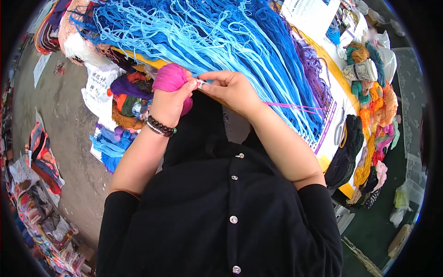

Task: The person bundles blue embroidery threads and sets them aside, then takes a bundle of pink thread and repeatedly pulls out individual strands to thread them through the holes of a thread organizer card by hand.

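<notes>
My left hand (168, 104) is wrapped round a bundle of bright pink yarn (170, 78) at the near edge of the table. Its thumb points at the fingertips of my right hand (235, 92), which is closed in a pinch. Between the two hands shows a small white-and-red piece (200, 83), too small to name. Pink strands (295, 107) stretch rightward from behind my right forearm over long blue threads (207, 41). These threads, light to dark blue, cover the table beyond my hands.
Scissors (340, 127) lie at the right, beside a black yarn hank (348, 143). Coloured skeins (378, 106) and a paper cup (360, 71) stand further right. Purple threads (311, 69) border the blue ones. More yarn (131, 97) and a white bag with writing (99, 87) sit at the left.
</notes>
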### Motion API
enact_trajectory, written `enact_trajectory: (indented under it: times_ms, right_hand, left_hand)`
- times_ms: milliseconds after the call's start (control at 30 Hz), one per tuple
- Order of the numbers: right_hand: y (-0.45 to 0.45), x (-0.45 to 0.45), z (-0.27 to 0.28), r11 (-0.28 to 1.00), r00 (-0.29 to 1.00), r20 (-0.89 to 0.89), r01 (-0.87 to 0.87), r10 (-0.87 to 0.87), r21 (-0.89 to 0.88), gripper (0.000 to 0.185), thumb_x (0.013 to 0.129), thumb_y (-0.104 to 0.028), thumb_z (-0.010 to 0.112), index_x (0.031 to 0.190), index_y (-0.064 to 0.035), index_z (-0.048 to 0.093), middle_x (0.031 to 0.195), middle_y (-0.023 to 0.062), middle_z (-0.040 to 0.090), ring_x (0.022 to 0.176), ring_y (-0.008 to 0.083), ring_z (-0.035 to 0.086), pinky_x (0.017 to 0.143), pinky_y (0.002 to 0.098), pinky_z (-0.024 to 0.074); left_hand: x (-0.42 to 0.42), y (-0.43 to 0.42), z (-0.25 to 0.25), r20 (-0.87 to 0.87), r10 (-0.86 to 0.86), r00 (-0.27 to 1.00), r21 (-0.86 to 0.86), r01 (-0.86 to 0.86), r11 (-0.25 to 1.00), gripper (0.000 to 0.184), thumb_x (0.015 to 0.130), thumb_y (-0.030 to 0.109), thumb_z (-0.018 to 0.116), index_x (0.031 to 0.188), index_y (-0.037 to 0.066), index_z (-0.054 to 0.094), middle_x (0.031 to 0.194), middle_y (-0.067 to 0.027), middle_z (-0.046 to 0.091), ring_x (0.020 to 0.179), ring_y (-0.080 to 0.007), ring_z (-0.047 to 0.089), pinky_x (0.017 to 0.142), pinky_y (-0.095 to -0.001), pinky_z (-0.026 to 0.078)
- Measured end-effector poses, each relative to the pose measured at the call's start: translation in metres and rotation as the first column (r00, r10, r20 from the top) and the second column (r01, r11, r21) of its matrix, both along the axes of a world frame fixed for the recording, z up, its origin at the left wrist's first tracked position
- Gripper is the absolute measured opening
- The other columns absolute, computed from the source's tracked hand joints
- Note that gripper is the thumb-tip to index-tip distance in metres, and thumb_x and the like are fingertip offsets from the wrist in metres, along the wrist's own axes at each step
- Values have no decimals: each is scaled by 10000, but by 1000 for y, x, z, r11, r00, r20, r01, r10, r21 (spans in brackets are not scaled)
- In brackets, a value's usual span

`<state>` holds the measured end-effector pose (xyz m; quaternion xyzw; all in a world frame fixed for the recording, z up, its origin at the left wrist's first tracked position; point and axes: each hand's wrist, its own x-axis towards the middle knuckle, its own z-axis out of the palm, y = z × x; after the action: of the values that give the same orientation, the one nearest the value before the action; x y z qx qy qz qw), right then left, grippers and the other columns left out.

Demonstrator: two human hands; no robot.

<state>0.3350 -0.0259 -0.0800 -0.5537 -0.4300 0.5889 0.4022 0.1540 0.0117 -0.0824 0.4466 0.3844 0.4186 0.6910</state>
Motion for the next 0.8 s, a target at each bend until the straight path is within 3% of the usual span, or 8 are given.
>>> enact_trajectory:
  times_ms: [133, 300, 367, 433, 467, 533, 567, 800]
  right_hand:
    - [-1, -8, -3, 994, 990, -127, 71, -60, 87, 164, 821, -136, 702, 943, -26, 703, 756, -24, 650, 653, 36, 542, 580, 207, 424]
    - [-4, -5, 6, 999, 990, 140, 27, -33, 44, 130, 848, -85, 673, 923, 20, 684, 782, 4, 647, 688, 40, 560, 611, 173, 434]
    - [-5, -6, 4, 998, 993, 110, 48, -52, 40, 138, 838, -118, 686, 905, 2, 693, 761, 3, 652, 676, 40, 554, 608, 196, 440]
    - [-5, -6, 0, 997, 994, 81, 67, -69, 34, 148, 828, -151, 698, 887, -16, 703, 740, 2, 656, 664, 41, 549, 605, 218, 447]
    - [-5, -6, -3, 996, 996, 58, 72, -75, 49, 145, 828, -149, 697, 883, -15, 703, 733, 1, 654, 659, 41, 547, 602, 219, 446]
    - [-5, -7, -4, 995, 996, 34, 76, -78, 64, 143, 828, -147, 696, 879, -14, 703, 727, 0, 652, 654, 41, 546, 598, 219, 444]
    - [-5, -6, -3, 995, 995, 71, 66, -72, 76, 140, 829, -141, 691, 881, -11, 702, 727, 1, 652, 655, 42, 548, 601, 218, 446]
    - [-4, -5, -9, 994, 997, 56, 54, -60, 100, 161, 842, -132, 666, 933, 1, 680, 749, 15, 659, 677, 52, 575, 623, 220, 460]
  left_hand:
    - [1, -2, -4, -83, -22, 996, 178, 36, 983, 208, 836, 72, 664, 1018, 15, 579, 879, -32, 640, 761, -84, 602, 659, -214, 463]
    - [-1, -2, 3, -107, 48, 993, 62, -41, 997, 242, 822, 53, 667, 1042, -3, 581, 894, -45, 644, 779, -100, 602, 690, -229, 473]
    - [0, -2, 3, -117, 98, 988, 25, -96, 995, 245, 816, 38, 665, 1039, -12, 577, 905, -63, 645, 802, -116, 607, 726, -248, 484]
    - [2, 0, -3, -62, 99, 993, 274, -79, 959, 323, 803, 23, 670, 1101, -35, 557, 972, -102, 649, 929, -157, 612, 824, -289, 475]
    - [3, 2, -6, -62, 100, 993, 274, -79, 958, 323, 803, 23, 670, 1101, -35, 557, 972, -102, 649, 929, -157, 612, 824, -289, 475]
    - [3, 4, -11, -223, 73, 972, 555, 66, 829, 447, 802, 9, 660, 1222, -24, 509, 991, -83, 663, 920, -127, 604, 826, -275, 465]
    - [0, 4, -14, -297, 19, 955, 518, 145, 843, 439, 797, -16, 655, 1215, -30, 523, 1006, -89, 659, 979, -139, 595, 911, -305, 431]
    - [-2, 8, -14, -363, 69, 929, 529, 144, 836, 363, 791, -31, 652, 1146, -33, 577, 998, -69, 657, 938, -142, 604, 902, -289, 431]
